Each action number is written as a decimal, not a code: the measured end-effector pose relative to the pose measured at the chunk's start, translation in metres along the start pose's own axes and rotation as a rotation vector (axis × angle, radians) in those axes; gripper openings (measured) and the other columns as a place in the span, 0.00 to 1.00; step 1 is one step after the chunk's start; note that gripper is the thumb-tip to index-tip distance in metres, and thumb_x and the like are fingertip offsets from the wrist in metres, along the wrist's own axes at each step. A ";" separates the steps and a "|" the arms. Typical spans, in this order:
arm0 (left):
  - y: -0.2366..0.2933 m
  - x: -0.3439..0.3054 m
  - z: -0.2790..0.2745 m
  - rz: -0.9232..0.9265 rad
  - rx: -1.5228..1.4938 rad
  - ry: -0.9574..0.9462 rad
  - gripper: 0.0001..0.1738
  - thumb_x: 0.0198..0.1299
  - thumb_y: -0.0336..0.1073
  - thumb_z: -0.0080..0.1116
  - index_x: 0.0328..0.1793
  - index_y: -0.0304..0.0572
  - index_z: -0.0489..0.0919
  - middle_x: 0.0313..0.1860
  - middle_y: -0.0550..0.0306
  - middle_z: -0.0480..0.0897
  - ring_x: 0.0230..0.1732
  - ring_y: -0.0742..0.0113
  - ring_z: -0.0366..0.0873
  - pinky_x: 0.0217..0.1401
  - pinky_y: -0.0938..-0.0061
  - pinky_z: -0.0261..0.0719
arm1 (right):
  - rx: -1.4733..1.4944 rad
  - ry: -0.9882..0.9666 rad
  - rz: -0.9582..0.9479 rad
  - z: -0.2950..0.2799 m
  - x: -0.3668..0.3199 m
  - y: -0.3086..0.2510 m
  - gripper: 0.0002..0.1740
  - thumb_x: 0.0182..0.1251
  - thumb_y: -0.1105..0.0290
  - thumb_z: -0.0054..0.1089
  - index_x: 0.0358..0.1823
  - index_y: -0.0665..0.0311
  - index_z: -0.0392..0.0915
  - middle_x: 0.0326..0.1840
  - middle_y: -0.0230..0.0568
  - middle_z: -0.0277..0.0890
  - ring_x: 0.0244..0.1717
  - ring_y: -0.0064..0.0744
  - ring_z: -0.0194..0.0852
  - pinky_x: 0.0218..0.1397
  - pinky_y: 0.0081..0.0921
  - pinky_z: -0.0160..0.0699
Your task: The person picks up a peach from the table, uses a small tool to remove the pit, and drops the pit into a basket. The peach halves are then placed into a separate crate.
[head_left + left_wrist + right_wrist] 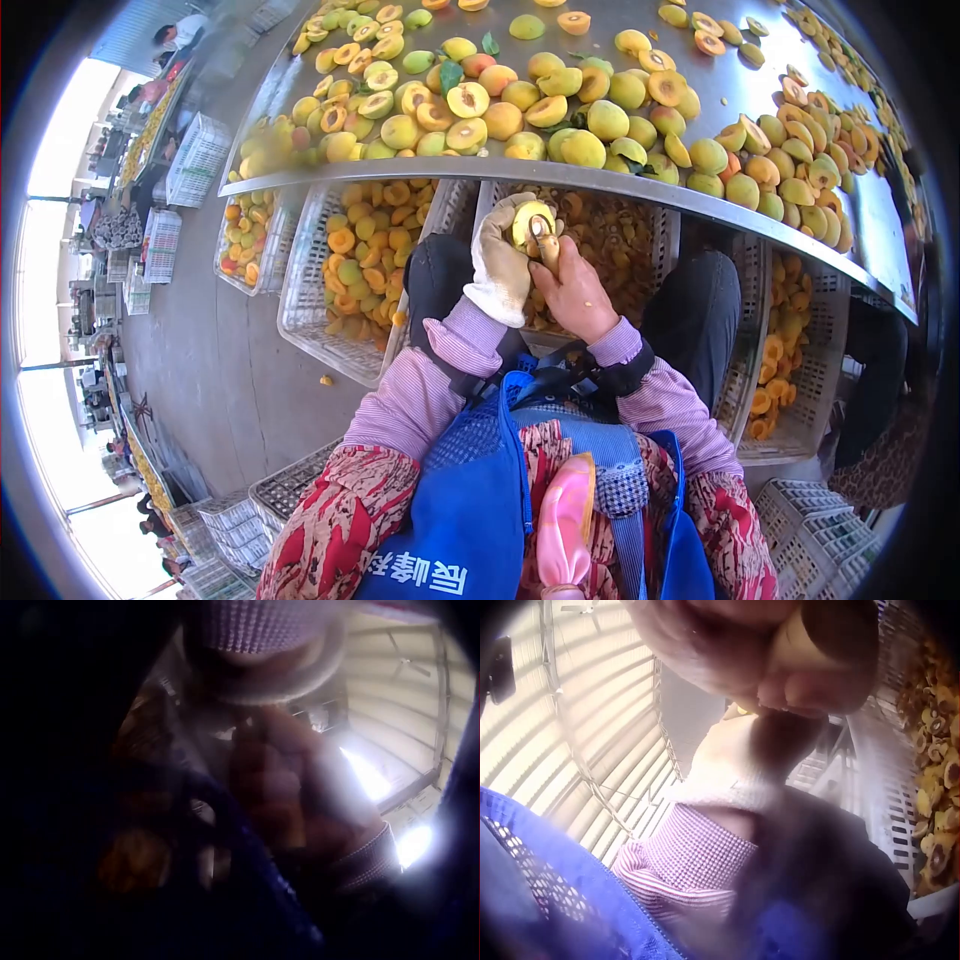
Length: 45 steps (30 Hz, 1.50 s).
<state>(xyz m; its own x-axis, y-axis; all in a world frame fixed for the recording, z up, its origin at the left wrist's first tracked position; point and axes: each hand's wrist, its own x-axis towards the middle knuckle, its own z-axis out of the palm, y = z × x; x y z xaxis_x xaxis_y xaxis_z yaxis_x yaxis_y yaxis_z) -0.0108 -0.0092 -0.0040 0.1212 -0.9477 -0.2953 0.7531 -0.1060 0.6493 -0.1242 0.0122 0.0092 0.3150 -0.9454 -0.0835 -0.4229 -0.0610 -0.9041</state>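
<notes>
In the head view, at centre, the gloved left hand holds a yellow peach half, its fingers curled round it, with the cut face showing; the bare right hand grips a wooden handle against the fruit, so neither hand is released; a crate of scraps lies beneath, a metal table heaped with peaches spans the top, and another crate of peaches stands at centre left.

The left wrist view is dark; bare fingers curl at centre, though what they grasp cannot be told; blue cloth blocks the lower part; a ceiling fan, unseen from the head, shows upper right.

In the right wrist view, fingers at the top wrap the handle's thick end; a purple checked cuff sits below the glove; a dark blur covers the lower centre.
</notes>
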 end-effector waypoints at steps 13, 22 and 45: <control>-0.005 0.010 -0.004 0.124 0.284 0.190 0.21 0.65 0.52 0.44 0.45 0.40 0.70 0.34 0.49 0.78 0.32 0.58 0.78 0.36 0.69 0.79 | 0.006 -0.152 0.038 0.002 0.016 0.013 0.15 0.56 0.74 0.51 0.42 0.70 0.62 0.29 0.66 0.71 0.36 0.66 0.70 0.36 0.46 0.69; -0.005 0.005 -0.004 0.036 0.052 0.217 0.19 0.65 0.49 0.45 0.46 0.40 0.71 0.36 0.48 0.77 0.36 0.57 0.78 0.42 0.66 0.80 | -0.063 -0.049 -0.040 0.011 0.009 0.012 0.15 0.55 0.77 0.49 0.42 0.69 0.58 0.28 0.66 0.71 0.35 0.68 0.69 0.35 0.50 0.67; 0.017 -0.002 -0.004 0.073 0.440 -0.121 0.14 0.58 0.40 0.55 0.39 0.33 0.77 0.34 0.49 0.81 0.33 0.61 0.80 0.37 0.70 0.80 | 0.563 -0.652 0.433 -0.029 0.008 -0.001 0.12 0.58 0.73 0.47 0.43 0.67 0.63 0.15 0.34 0.65 0.08 0.20 0.61 0.09 0.20 0.63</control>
<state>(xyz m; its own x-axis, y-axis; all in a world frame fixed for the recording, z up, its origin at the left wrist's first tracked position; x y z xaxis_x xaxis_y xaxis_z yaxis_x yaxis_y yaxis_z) 0.0042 -0.0081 0.0048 0.0677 -0.9830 -0.1704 0.3960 -0.1303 0.9089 -0.1462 -0.0049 0.0220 0.7097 -0.4755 -0.5198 -0.1975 0.5740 -0.7947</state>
